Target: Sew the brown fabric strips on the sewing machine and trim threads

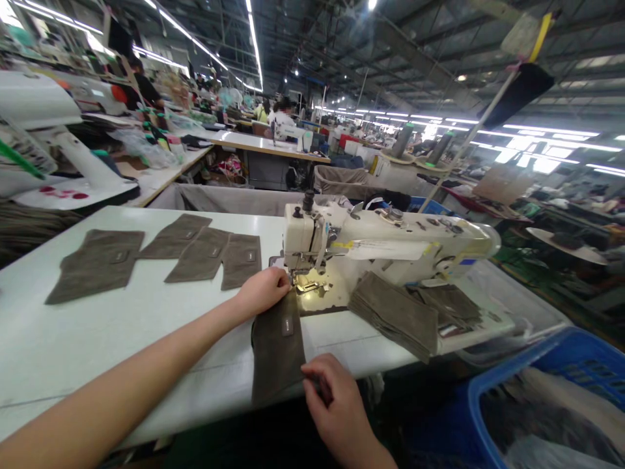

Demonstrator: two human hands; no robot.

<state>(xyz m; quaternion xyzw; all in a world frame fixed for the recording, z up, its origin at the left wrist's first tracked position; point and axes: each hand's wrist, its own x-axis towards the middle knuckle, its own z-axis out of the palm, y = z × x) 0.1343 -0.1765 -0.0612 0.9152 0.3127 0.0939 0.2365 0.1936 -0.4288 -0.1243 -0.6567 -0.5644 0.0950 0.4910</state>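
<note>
A dark brown fabric piece [279, 352] with a small grey label lies at the front of the sewing machine [385, 238], its far end beside the presser foot and its near end over the table edge. My left hand [266, 288] is closed at the far end of this piece, fingertips pressed together just left of the needle area. At the near right edge of the fabric, my right hand [334, 404] is curled, thumb and index tips close together on the edge. A lit metal plate [336, 290] shows under the machine head.
Several labelled brown pieces [102, 260] lie on the left of the white table [195, 339]. A fabric stack [395, 312] rests right of the needle, with smaller pieces [452, 303] beside it. A blue basket [476, 404] stands at lower right. Another machine [53, 143] is at left.
</note>
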